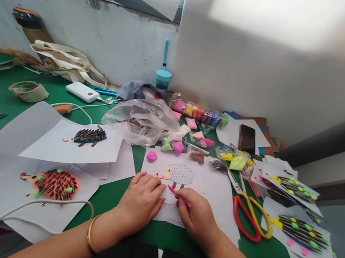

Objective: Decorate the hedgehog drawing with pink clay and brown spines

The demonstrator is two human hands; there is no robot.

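Observation:
My right hand [196, 213] is closed around a pink clay modelling knife [171, 189], its tip pointing left over the paper. My left hand [143, 198] lies on the sheet's lower left with its fingers resting on the paper, close to the knife tip. Just beyond both hands is a drawn hedgehog [181, 174] on the white sheet [210, 196]. Blue marks cover its back, and its face and feet are filled with peach and brown clay. A pink clay lump [152, 156] sits at the sheet's upper left.
Scissors [250, 215] with red and yellow handles lie at the sheet's right edge. Finished hedgehog pictures [49, 183] lie left, with more at right. Clay packets [196, 153] and a plastic bag [141, 119] are behind the sheet. A white cable [49, 201] crosses the left side.

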